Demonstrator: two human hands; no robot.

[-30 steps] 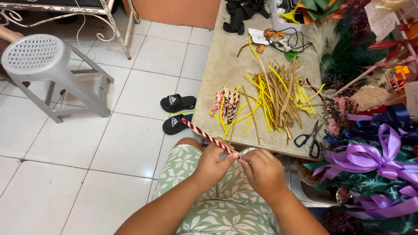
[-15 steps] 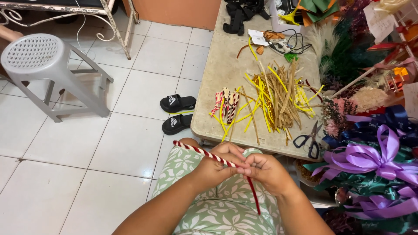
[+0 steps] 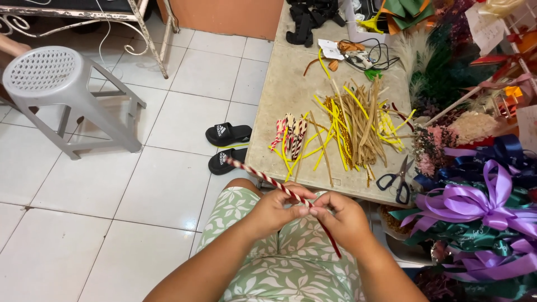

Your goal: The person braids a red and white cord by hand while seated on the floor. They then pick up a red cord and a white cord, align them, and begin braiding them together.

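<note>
Here both hands meet over the lap: the left hand [image 3: 275,211] and right hand [image 3: 342,217] each have their grip pinched on a red-and-white striped stem [image 3: 268,180] — it slants up-left from the pinch. Best keep fingertips close together, twisting evenly — the scissors [image 3: 396,182] lie beyond on the worktop [image 3: 279,95].

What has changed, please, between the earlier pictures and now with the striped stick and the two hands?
The red-and-white striped stick has tipped from pointing up-left to lying flatter, and a plain red tail now hangs below the right hand. The left hand and right hand keep pinching it over the lap. The scissors, the yellow and tan strips and the grey stool stayed put.
</note>
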